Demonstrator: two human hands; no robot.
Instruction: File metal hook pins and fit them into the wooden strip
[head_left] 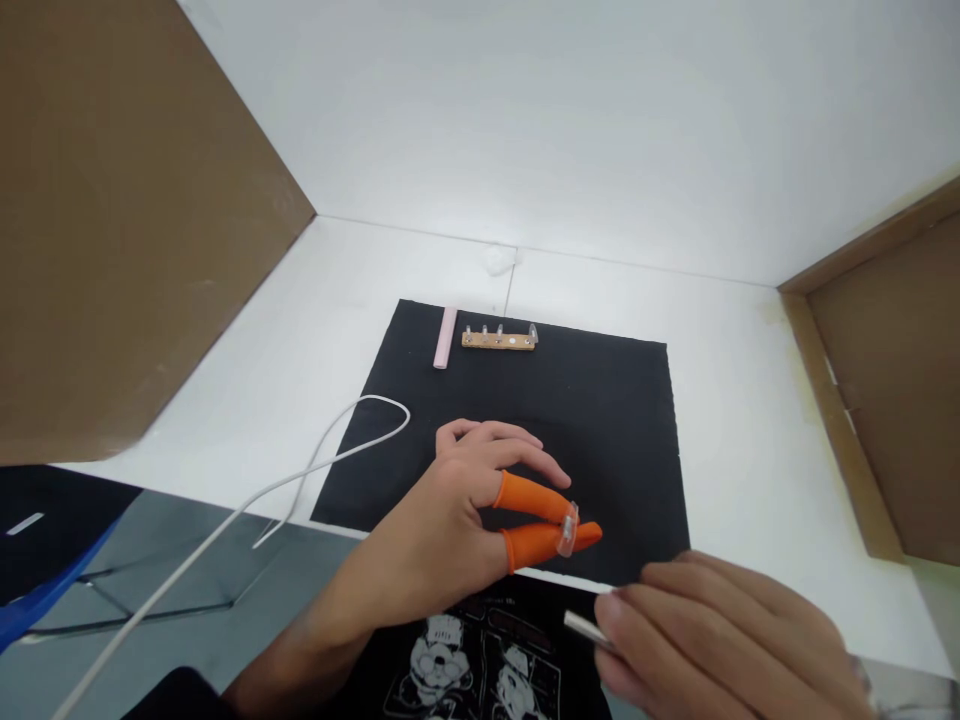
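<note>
My left hand is over the black mat, with orange finger covers on its thumb and index finger. Between those two fingertips it pinches a small clear plastic piece. Lower right, my right hand is closed round a thin pale stick, whose end points toward the left hand. The stick and the clear piece are apart. Toward the mat's back edge lies a small tan strip with several clear pieces standing on it. A pale pink bar lies just left of the strip.
A white cable loops over the mat's left edge and the white table. Brown panels stand at the left and right. A white wall rises behind, with a small whitish lump near its base.
</note>
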